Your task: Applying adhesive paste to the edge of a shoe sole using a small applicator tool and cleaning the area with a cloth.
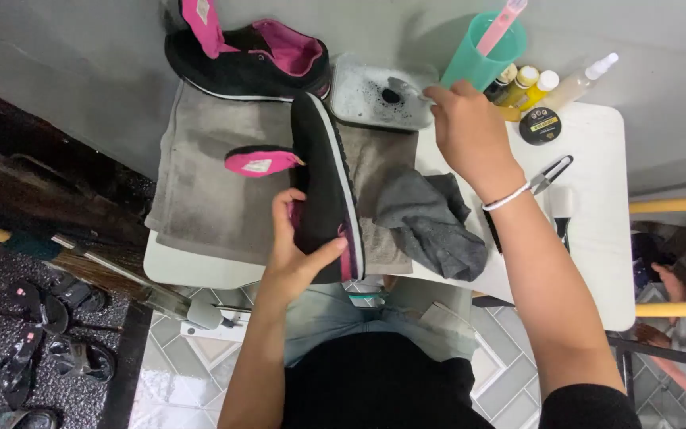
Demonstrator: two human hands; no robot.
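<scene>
My left hand point(299, 250) grips a black shoe point(323, 179) with a pink tongue and pink side stripe, holding it on its side above a grey towel point(208, 183). My right hand point(466, 131) reaches to the back of the table and holds a small applicator point(402, 86) over a shallow white tray point(359, 95) smeared with black polish. A second black and pink shoe point(252, 59) stands at the towel's far edge. A crumpled dark grey cloth point(430, 218) lies to the right of the held shoe.
A teal cup point(478, 56) with a pink brush handle stands at the back, beside small bottles point(529, 83), a spray bottle point(585, 75) and a round black tin point(539, 125). Brushes point(559, 202) lie on the white table point(597, 262). Sandals point(49, 334) rest on the floor at left.
</scene>
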